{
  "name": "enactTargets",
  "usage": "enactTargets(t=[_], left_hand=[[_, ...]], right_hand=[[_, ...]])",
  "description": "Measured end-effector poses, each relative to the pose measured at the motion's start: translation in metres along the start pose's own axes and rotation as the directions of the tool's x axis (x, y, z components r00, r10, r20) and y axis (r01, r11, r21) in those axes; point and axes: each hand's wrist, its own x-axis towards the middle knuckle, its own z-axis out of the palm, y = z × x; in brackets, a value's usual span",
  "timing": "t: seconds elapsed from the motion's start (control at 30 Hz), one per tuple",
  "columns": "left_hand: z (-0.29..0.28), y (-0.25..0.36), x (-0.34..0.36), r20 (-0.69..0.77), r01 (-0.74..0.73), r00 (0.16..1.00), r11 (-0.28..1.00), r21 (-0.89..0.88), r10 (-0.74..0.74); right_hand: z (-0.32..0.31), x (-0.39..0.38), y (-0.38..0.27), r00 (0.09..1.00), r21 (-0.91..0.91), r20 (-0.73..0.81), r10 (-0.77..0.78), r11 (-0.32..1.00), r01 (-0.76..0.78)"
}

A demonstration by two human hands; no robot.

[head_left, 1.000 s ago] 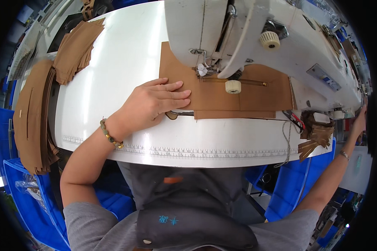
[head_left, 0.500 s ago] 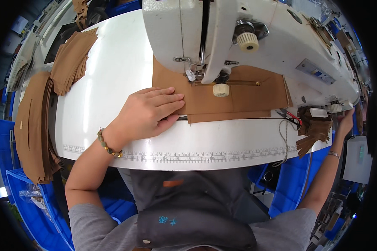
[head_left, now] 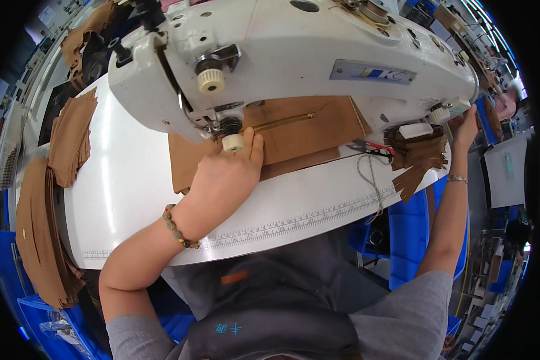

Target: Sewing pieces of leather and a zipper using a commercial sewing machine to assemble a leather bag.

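A brown leather-like panel (head_left: pixel 300 139) with a brass-coloured zipper (head_left: pixel 285 122) lies under the head of a white sewing machine (head_left: pixel 276 57). My left hand (head_left: pixel 229 180) rests on the panel just in front of the needle area. Its fingers are stretched out beside a cream knob (head_left: pixel 233 142), the longest reaching the zipper's left end. The needle is hidden behind the knob and machine head. At the machine's far right end, my right hand (head_left: pixel 465 129) is raised against the housing. Its fingers are partly hidden, and what it touches there is not clear.
Stacks of brown pieces (head_left: pixel 39 234) and strips (head_left: pixel 72 138) lie along the table's left side. Red-handled snips (head_left: pixel 378 150), a cord (head_left: pixel 369 180) and brown scraps (head_left: pixel 417 159) sit at the right. A printed ruler (head_left: pixel 282 230) follows the front edge. Blue bins (head_left: pixel 409 240) stand below.
The view has turned, so the machine appears further left. My left hand has moved right from the panel's left part to beside the needle area. My right hand stays at the machine's right end.
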Motion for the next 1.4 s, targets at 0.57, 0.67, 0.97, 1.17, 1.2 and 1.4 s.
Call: enactTargets(t=[0.57, 0.67, 0.97, 1.17, 1.2, 1.4], left_hand=[[0.011, 0.003, -0.002, -0.066, 0.02, 0.998, 0.999, 0.029, -0.018], [0.016, 0.004, -0.001, -0.077, 0.048, 0.996, 0.996, 0.075, -0.042], [-0.008, -0.003, 0.003, 0.035, 0.092, 0.996, 0.975, -0.201, -0.087], [-0.046, 0.0, -0.005, -0.073, 0.126, 0.982, 0.898, -0.421, -0.172], [-0.048, -0.001, -0.005, -0.051, 0.13, 0.985, 0.901, -0.414, -0.166], [-0.045, 0.001, -0.013, -0.231, 0.055, 0.962, 0.935, -0.35, -0.144]], right_hand=[[-0.016, 0.101, -0.054, 0.933, -0.483, 0.248, -0.262, 0.801, 0.353], [-0.015, 0.118, -0.066, 0.948, -0.562, 0.318, -0.016, 0.802, 0.202], [0.015, -0.025, -0.151, 0.906, -0.655, 0.106, -0.41, 0.657, 0.374], [0.097, -0.309, -0.194, -0.12, 0.626, 0.727, -0.676, 0.581, 0.521], [0.116, -0.335, -0.191, -0.238, 0.619, 0.769, -0.593, 0.598, 0.509], [0.194, -0.332, -0.172, -0.104, 0.018, 0.992, 0.067, 0.756, 0.654]])
